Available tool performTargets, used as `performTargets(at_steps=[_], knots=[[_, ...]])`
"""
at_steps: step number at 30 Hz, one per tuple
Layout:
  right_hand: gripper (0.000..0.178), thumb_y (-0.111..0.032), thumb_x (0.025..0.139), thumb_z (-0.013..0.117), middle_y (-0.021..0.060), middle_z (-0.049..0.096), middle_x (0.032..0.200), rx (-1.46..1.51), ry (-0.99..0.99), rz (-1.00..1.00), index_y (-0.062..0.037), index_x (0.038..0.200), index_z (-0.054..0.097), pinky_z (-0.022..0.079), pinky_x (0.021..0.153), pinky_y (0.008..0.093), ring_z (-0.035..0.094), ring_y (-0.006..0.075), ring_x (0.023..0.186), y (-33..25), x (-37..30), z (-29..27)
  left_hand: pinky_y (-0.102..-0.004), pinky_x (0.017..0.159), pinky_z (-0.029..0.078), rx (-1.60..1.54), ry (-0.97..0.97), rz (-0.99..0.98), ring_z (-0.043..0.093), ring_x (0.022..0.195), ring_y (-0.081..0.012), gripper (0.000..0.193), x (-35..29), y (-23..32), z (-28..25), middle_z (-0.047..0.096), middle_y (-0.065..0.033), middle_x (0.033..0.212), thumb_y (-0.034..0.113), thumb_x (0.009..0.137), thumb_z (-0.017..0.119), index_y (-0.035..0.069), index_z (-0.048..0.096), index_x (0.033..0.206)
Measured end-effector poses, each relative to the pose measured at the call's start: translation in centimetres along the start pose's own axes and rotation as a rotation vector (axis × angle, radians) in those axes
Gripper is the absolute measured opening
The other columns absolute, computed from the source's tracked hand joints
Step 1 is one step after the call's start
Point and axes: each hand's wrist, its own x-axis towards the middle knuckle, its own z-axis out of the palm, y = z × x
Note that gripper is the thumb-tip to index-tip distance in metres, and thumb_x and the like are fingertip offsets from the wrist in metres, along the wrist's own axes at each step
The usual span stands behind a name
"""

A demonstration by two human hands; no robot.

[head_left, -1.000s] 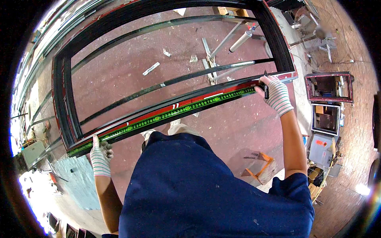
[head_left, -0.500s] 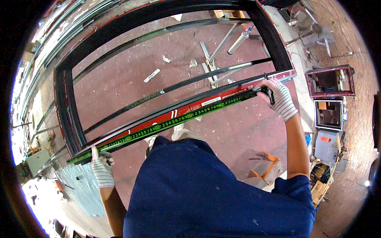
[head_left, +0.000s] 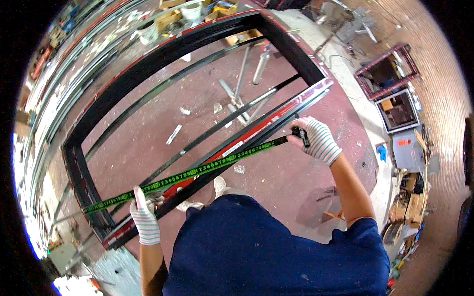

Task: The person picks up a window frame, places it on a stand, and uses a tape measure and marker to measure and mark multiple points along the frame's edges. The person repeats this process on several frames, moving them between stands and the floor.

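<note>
Two hands gripping: my left hand (head_left: 144, 219) pinches the green tape (head_left: 207, 167), right hand (head_left: 316, 139) a black object (head_left: 301, 136); frame (head_left: 291, 47) sides joined, tape out, not wound in.

Green tape measure (head_left: 212, 167) in both gloved hands (head_left: 146, 222) (head_left: 320, 140), across a dark frame (head_left: 292, 57)

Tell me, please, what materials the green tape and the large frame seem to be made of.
Green tape: perhaps coated steel, brightly printed, spanning nearly straight.
Large frame: likely black-finished metal, given its crisp profiles; plastic is possible.
</note>
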Motion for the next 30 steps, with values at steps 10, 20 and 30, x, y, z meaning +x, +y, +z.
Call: performTargets(at_steps=[10, 20, 30], knots=[[0.026, -0.024, 0.081, 0.078, 0.0118, 0.069, 0.084, 0.342, 0.136, 0.331, -0.0083, 0.099, 0.067, 0.054, 0.072, 0.0356, 0.067, 0.0236, 0.075, 2.1, -2.9, 6.2, -0.0471, 0.086, 0.048, 1.309, -0.219, 0.737, 0.060, 0.096, -0.0385, 0.073, 0.5, -4.7, 1.8, 0.064, -0.0185, 0.099, 0.044, 0.059, 0.088, -0.001, 0.060, 0.109], [0.023, -0.027, 0.081, 0.074, 0.0127, 0.066, 0.079, 0.127, 0.402, 0.195, -0.0091, 0.093, 0.067, 0.053, 0.071, 0.0429, 0.064, 0.0339, 0.079, -0.4, 0.0, 9.0, -0.0457, 0.084, 0.048, 1.275, -0.159, 0.787, 0.060, 0.092, -0.0362, 0.070, 0.8, -4.7, 1.5, 0.063, -0.0151, 0.094, 0.043, 0.058, 0.090, 0.000, 0.061, 0.105], [0.024, -0.029, 0.082, 0.073, 0.0131, 0.065, 0.078, 0.086, 0.496, 0.198, -0.0108, 0.095, 0.066, 0.053, 0.070, 0.0442, 0.064, 0.0333, 0.079, -0.4, 2.1, 11.6, -0.0452, 0.084, 0.050, 1.264, -0.115, 0.827, 0.063, 0.092, -0.0391, 0.067, 2.5, -4.8, 1.5, 0.065, -0.0191, 0.096, 0.037, 0.060, 0.090, -0.003, 0.062, 0.106]])
